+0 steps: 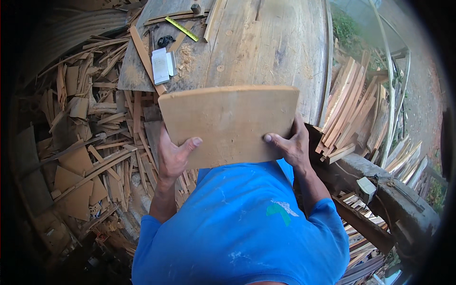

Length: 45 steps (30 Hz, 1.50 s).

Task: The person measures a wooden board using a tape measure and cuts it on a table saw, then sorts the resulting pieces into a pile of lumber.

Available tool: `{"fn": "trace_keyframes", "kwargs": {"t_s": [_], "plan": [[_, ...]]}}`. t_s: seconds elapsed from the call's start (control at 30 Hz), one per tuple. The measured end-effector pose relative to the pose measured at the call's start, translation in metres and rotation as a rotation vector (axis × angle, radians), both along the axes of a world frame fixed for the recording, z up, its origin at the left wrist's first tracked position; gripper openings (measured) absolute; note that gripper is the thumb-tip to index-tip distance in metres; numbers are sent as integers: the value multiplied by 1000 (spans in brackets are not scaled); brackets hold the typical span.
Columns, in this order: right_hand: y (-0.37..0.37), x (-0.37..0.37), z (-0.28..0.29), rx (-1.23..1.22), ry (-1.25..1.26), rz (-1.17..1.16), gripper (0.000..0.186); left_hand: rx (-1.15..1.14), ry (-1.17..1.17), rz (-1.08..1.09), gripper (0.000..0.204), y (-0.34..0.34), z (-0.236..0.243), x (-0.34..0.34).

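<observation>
A pale brown wooden board [228, 121] with a slightly curved far edge is held level in front of my blue shirt. My left hand [174, 154] grips its left side, with the thumb lying on the upper face. On the opposite side my right hand [295, 146] holds it the same way, thumb on top. The fingers of both hands are hidden under or behind the board. Beyond the board's far edge lies the wooden workbench top [266, 52].
On the bench's left side lie a yellow ruler strip [182, 29], a white box [160, 66], a small black object [166, 41], sawdust and narrow wood strips. Scrap wood [109, 109] covers the ground at left. Stacked planks [349, 102] and a beam [389, 185] stand at right.
</observation>
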State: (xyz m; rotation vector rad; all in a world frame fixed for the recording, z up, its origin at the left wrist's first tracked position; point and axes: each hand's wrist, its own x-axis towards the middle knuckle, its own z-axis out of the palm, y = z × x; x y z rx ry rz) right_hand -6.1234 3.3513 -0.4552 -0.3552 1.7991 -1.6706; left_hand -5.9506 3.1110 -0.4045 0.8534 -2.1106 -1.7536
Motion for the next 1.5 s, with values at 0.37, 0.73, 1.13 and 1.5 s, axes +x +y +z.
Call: {"fn": "trace_keyframes", "kwargs": {"t_s": [0.37,0.73,1.13,1.5], "plan": [[-7,0,8,-100,-128,-24,79,75,-18,-18,55,-15,8,-3],[-2,1,-11,-265,-252,-56,53,12,-56,4,45,-19,7,-8],[-6,-3,-20,-227,-152,-127,55,231,57,72,41,-24,-12,-5],[-18,-5,-7,-191,-381,-294,55,489,110,74,53,-27,-30,-17]]}}
